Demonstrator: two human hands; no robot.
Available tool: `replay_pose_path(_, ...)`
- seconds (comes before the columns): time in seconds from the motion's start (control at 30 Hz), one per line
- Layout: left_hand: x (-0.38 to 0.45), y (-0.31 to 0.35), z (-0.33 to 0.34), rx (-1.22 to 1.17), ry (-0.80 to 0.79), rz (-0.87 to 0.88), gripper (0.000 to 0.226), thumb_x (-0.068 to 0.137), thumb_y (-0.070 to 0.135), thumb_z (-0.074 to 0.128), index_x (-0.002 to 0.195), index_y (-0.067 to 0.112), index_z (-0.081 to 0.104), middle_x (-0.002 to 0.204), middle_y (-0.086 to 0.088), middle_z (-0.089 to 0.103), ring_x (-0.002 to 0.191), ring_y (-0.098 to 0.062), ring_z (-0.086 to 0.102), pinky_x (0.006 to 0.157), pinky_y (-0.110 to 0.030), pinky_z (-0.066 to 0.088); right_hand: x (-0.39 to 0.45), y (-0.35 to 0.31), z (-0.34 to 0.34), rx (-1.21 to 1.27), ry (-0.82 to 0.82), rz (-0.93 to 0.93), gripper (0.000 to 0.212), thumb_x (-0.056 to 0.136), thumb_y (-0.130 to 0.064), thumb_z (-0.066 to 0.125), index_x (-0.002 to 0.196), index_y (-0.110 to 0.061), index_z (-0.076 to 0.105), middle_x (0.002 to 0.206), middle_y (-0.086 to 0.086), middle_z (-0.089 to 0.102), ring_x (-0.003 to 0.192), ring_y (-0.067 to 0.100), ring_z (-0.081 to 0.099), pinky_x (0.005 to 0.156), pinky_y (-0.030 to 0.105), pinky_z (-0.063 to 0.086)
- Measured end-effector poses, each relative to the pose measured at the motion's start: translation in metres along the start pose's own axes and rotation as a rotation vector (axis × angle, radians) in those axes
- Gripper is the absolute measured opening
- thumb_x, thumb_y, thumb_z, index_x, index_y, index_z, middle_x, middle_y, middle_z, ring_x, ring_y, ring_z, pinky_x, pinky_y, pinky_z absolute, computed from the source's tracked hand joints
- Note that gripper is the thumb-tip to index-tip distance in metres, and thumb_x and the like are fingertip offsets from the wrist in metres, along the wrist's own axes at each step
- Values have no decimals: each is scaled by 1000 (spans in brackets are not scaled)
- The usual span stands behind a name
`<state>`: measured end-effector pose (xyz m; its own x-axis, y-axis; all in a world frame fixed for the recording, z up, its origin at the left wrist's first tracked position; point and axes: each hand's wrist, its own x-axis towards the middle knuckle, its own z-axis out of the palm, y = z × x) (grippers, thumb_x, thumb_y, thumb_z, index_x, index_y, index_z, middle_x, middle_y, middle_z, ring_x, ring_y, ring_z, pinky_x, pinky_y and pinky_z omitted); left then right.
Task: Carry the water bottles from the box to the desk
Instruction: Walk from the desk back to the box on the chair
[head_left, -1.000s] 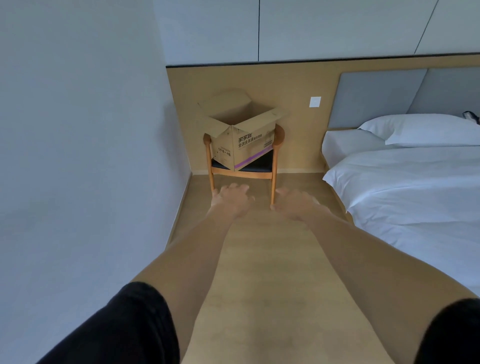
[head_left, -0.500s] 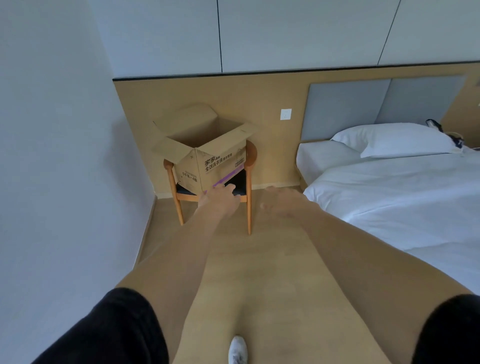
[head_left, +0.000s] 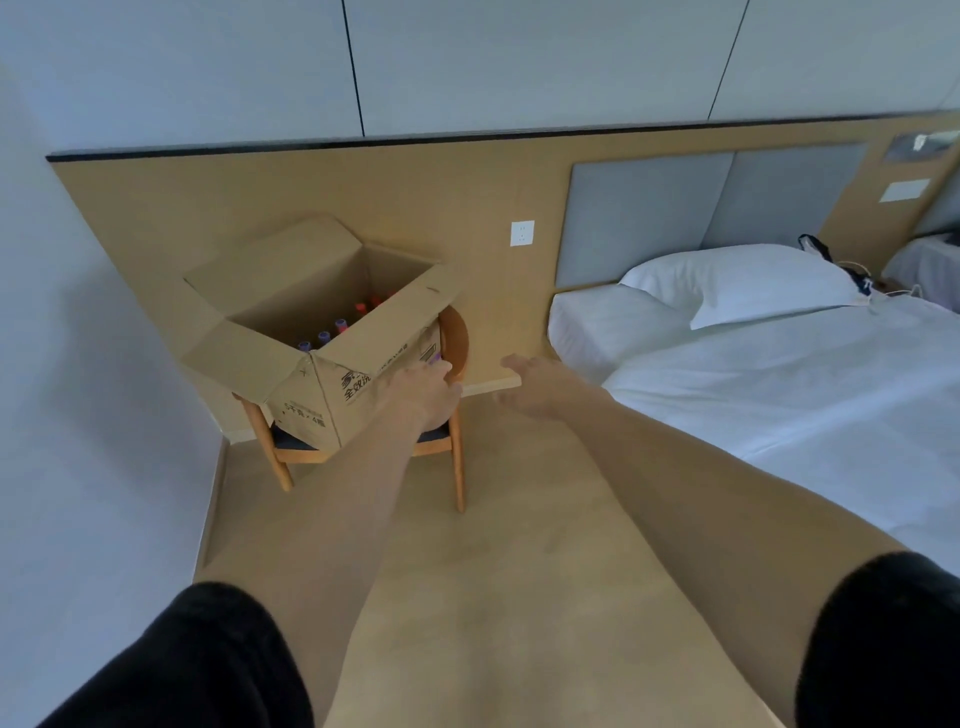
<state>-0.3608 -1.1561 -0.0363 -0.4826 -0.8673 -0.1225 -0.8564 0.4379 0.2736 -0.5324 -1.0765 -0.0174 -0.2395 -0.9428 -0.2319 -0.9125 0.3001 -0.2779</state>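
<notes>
Open brown cardboard box (head_left: 332, 364) sitting on wooden chair (head_left: 454, 338); only purple and red bottle caps (head_left: 340, 325) showing inside. Left hand (head_left: 423, 387) overlapping box front, right hand (head_left: 537, 382) hanging beside it, both blurred, grips relaxed, holding nothing.

A wooden chair (head_left: 457, 338) stands against the tan wall panel (head_left: 260, 208); a white pillow (head_left: 743, 283) lies on the white bed (head_left: 779, 395) beside a wall socket (head_left: 521, 233).
</notes>
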Motion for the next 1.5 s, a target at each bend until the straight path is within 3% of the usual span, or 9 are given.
replay_pose_path(0.33, 127, -11, -2, -25, 5, -118, 42, 102, 42, 35, 132, 21, 55, 136, -9, 56, 124, -34, 51, 106, -54, 41, 141, 11, -19, 71, 50, -94, 59, 98, -46, 54, 151, -26, 39, 148, 8, 48, 134, 30, 46, 106, 44, 42)
replay_pose_path(0.53, 207, -8, -16, -151, 135, -225, 49, 103, 40, 43, 146, 17, 47, 149, -11, 48, 137, -33, 44, 115, -49, 35, 259, 19, -52, 23, 26, -213, 52, 98, -47, 54, 142, -21, 48, 140, 8, 55, 127, 30, 51, 100, 43, 44)
replay_pose_path(0.73, 283, -9, -43, -112, 159, -375, 46, 101, 36, 43, 145, 23, 48, 141, -9, 52, 131, -34, 48, 106, -50, 39, 358, 20, -87, 22, -24, -285, 61, 94, -49, 58, 149, -31, 41, 148, 2, 50, 136, 27, 45, 103, 39, 41)
replay_pose_path(1.13, 351, -106, -41, -212, 221, -611, 48, 101, 44, 42, 146, 27, 45, 145, -9, 49, 128, -35, 48, 103, -50, 38, 469, -38, -80, 7, -117, -550, 58, 98, -42, 59, 150, -22, 42, 150, 5, 49, 135, 28, 48, 108, 39, 42)
replay_pose_path(1.5, 463, -201, -31, -327, 247, -665, 46, 103, 41, 44, 147, 26, 47, 147, -8, 51, 130, -35, 49, 107, -50, 41, 605, -97, -68, -70, -188, -575, 57, 94, -44, 64, 145, -23, 48, 139, 5, 59, 128, 26, 54, 105, 42, 47)
